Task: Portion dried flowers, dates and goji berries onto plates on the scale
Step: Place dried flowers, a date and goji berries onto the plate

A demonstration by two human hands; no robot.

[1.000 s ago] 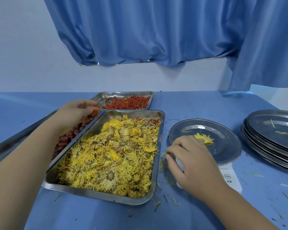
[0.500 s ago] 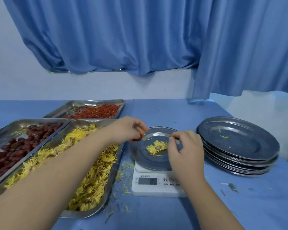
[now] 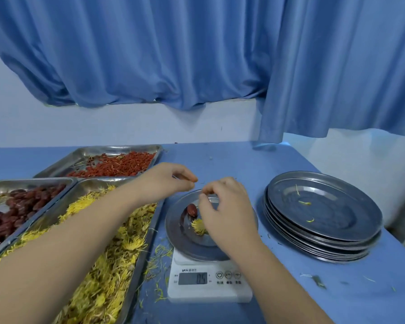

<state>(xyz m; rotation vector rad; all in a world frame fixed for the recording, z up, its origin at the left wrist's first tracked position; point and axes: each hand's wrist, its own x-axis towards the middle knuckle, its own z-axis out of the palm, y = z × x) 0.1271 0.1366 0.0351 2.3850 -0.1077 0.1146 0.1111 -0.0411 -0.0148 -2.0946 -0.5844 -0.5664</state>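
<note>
Round steel plate (image 3: 178,230) on the white digital scale (image 3: 208,288) holds one dark-red date (image 3: 192,210) beside a yellow dried flower (image 3: 198,226). Left hand (image 3: 166,181) and right hand (image 3: 225,206) hover curled at its far rim; I cannot tell whether either holds anything.

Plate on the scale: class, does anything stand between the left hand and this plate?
Only partly: the right hand reaches across the plate's middle and right side. Its left part, around the date, lies uncovered beside the left hand, so that way looks open.
</note>
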